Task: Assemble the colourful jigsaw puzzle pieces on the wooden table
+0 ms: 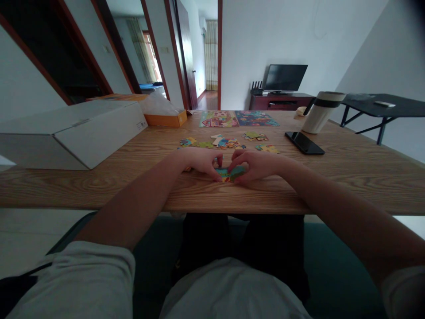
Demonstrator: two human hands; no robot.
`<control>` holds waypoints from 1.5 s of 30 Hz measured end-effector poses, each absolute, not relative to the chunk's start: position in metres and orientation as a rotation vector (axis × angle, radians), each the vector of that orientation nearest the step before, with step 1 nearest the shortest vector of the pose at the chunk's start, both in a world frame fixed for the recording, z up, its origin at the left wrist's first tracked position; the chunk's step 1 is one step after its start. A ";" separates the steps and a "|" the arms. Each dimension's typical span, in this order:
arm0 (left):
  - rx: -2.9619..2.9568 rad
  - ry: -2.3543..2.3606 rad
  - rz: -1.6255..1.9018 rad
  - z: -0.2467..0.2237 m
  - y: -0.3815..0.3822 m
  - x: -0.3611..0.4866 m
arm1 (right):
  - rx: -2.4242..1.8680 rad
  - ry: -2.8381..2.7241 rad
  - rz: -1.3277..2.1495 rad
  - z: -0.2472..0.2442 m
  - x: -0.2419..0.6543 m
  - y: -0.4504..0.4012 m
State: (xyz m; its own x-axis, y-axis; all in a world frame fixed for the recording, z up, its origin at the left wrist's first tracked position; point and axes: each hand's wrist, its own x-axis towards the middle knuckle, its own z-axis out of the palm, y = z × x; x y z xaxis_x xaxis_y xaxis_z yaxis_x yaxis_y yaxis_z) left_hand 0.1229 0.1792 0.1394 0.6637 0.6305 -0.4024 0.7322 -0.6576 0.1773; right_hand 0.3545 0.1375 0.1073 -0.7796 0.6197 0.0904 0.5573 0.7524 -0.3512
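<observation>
Near the front edge of the wooden table [199,195], a small patch of green and blue puzzle pieces [229,173] lies between my two hands. My left hand [205,161] grips its left side, thumb at the near edge and fingers bent behind. On the right side, my right hand [254,164] holds the patch with its thumb and fingers curled round it. The seams between the pieces are too small to make out. Just beyond my hands lie loose colourful puzzle pieces [229,143], some of them overlapping.
Two colourful picture sheets [219,118] lie farther back. A white box [96,133] and an orange tray [166,119] with clear plastic stand at the left. To the right are a black phone [304,143] and a lidded cup [320,114].
</observation>
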 end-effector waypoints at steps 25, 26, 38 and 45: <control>2.644 1.172 -0.249 0.131 0.217 0.100 | -1.096 -2.670 0.494 0.110 0.348 0.132; 2.642 1.176 -0.243 0.132 0.216 0.101 | -1.077 -2.674 0.510 0.111 0.346 0.131; 2.670 1.238 -0.260 0.138 0.203 0.109 | -1.089 -2.648 0.529 0.109 0.337 0.126; 2.652 1.170 -0.267 0.139 0.201 0.109 | -1.133 -2.615 0.500 0.104 0.335 0.127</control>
State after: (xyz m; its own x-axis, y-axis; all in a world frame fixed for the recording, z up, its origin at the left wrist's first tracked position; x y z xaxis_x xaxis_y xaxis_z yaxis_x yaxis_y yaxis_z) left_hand 0.1094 0.2008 0.1393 0.6646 0.7017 -0.2568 0.7436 -0.6547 0.1354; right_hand 0.3352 0.1265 0.1044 -0.6671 0.7397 0.0886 0.6547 0.6389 -0.4040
